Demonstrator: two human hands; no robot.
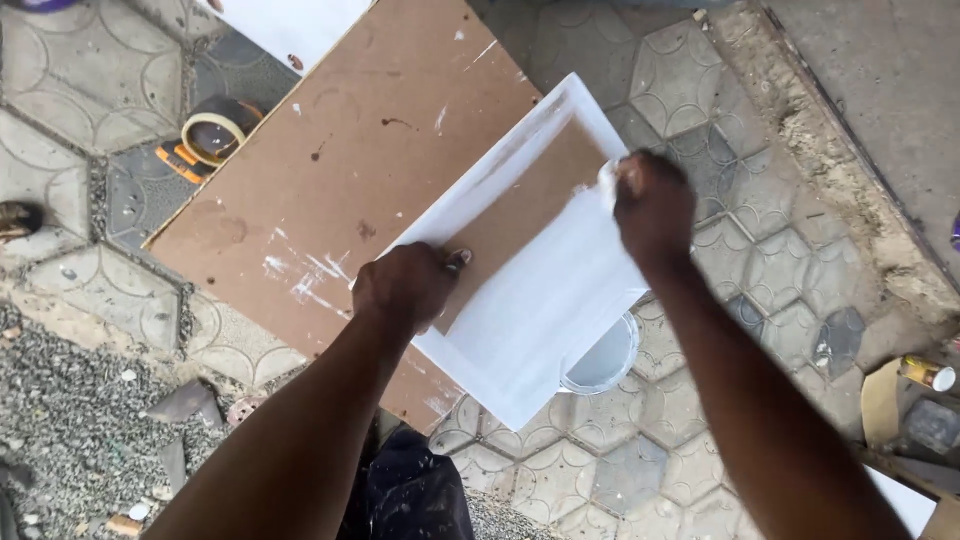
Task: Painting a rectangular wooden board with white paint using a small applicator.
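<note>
A rectangular framed panel (545,290) lies on a brown board (340,170). Its frame and near half are white with paint, and the far half of its centre is bare brown. My left hand (405,285) rests closed on the panel's left edge and presses it down. My right hand (650,205) is closed on a small white cloth or pad at the panel's far right edge, where white paint meets bare brown. Whether that hand holds anything more I cannot tell.
A white paint bucket (605,360) stands under the panel's near right corner. A roll of tape (215,130) and an orange-handled tool (180,160) lie left of the board on patterned paving. A small can (928,374) sits at right. Gravel lies at lower left.
</note>
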